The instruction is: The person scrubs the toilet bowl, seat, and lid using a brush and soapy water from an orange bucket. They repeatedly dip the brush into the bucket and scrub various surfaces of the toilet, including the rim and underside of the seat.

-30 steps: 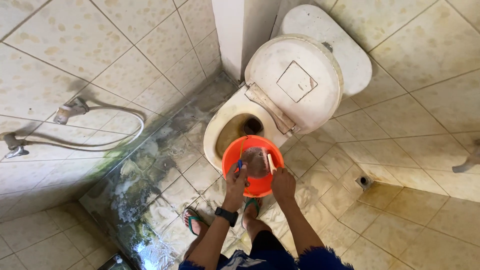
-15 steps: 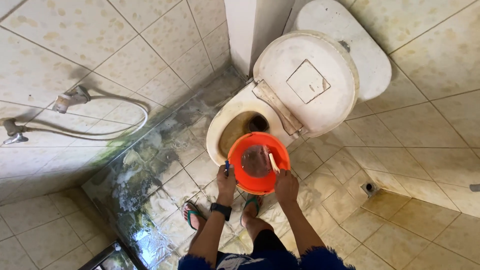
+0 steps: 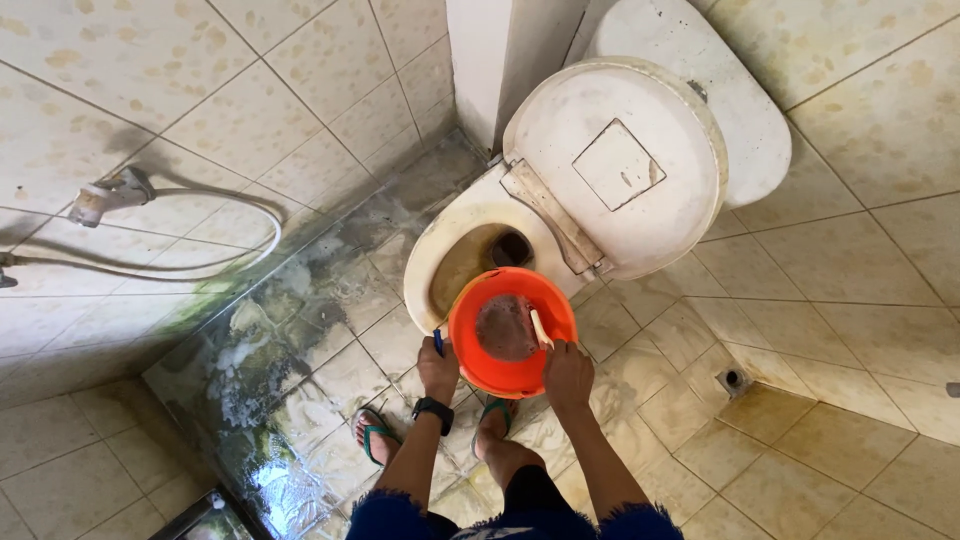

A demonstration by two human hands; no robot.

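Far left on the tiled wall there's a spray nozzle (image 3: 100,196) with its hose (image 3: 215,250) looping down along the tiles. Below it the floor (image 3: 300,330) is wet, with dark grime and some foam along the wall edge.

Moving in – the left hand (image 3: 438,368) has a black watch (image 3: 432,412) on the wrist and is closed around something thin and blue (image 3: 438,342) that pokes out above the fingers. Can't tell what it is. That hand sits right against the left side of the orange bucket (image 3: 512,375). Green flip-flops (image 3: 372,436) on both feet, right under the bucket.

The bucket is up in front of the toilet bowl (image 3: 440,262), overlapping its front rim, and it's got murky brownish foamy water (image 3: 506,327) in it. A pale stick-like handle (image 3: 540,328) leans inside against the right rim.

The right hand (image 3: 567,375) is curled at the bucket's right edge, fingers closed near the base of that handle – whether it grips the rim or the handle I can't make out.

Further right the stained toilet lid (image 3: 620,165) stands open against the tank (image 3: 700,80), and a small floor drain (image 3: 735,379) sits in the tiles off to the right.
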